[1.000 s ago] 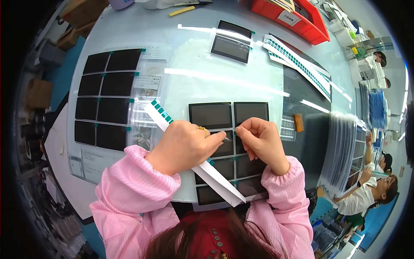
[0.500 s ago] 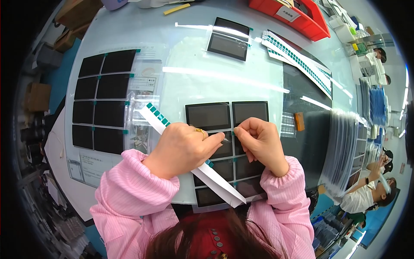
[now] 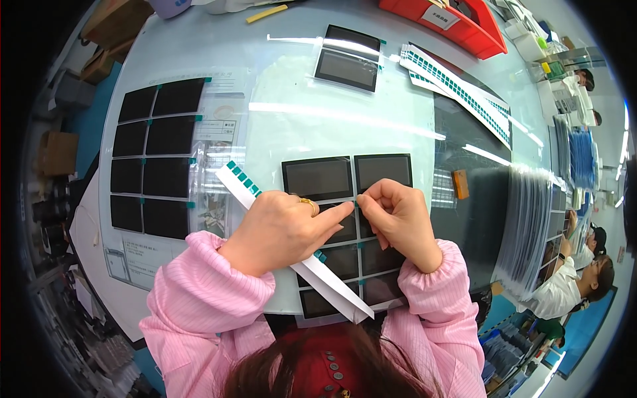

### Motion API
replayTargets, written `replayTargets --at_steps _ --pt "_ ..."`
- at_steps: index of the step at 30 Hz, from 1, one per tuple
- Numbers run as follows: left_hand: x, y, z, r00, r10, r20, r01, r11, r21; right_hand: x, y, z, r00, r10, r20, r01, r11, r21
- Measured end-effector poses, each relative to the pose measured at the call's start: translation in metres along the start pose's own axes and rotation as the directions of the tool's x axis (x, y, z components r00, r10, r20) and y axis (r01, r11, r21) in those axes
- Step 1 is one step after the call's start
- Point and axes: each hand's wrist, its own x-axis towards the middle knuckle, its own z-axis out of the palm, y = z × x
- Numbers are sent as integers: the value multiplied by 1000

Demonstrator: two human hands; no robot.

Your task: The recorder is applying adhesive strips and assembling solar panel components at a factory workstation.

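Two columns of dark rectangular panels point(image 3: 317, 178) lie on the table beneath my hands, with small green tabs at some of their joins. My left hand point(image 3: 282, 229) is closed on a long white strip point(image 3: 328, 285) bearing a row of green tabs, which slants across the panels. Its index finger reaches to the gap between the two columns. My right hand point(image 3: 403, 219) pinches thumb and index finger together at that same gap. A green tab point(image 3: 357, 204) shows right at those fingertips; I cannot tell whether they hold it. Parts of the middle panels are hidden by both hands.
More dark panels point(image 3: 174, 136) lie in two columns at the left. Two panels point(image 3: 346, 68) sit at the back, near white strips with green tabs point(image 3: 458, 86) and a red bin point(image 3: 458, 26). An orange block point(image 3: 460, 184) and stacked clear sheets point(image 3: 527, 225) are at right.
My left index finger has moved slightly right, up to the right fingertips. The right hand has barely moved. The white strip has shifted very slightly left at its lower end.
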Motion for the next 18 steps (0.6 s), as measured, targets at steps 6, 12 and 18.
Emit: replayTargets --at_steps 6,12,18 --pt "0 0 1 999 -36 30 36 999 4 3 -5 0 1000 -2 21 2 1000 -10" --pt "-1 -4 -2 997 -76 -13 74 991 -115 4 -14 5 999 27 27 -25 996 -84" --pt "-1 -11 -6 998 -19 -62 10 990 -138 4 -5 7 995 -98 -17 93 980 -175"
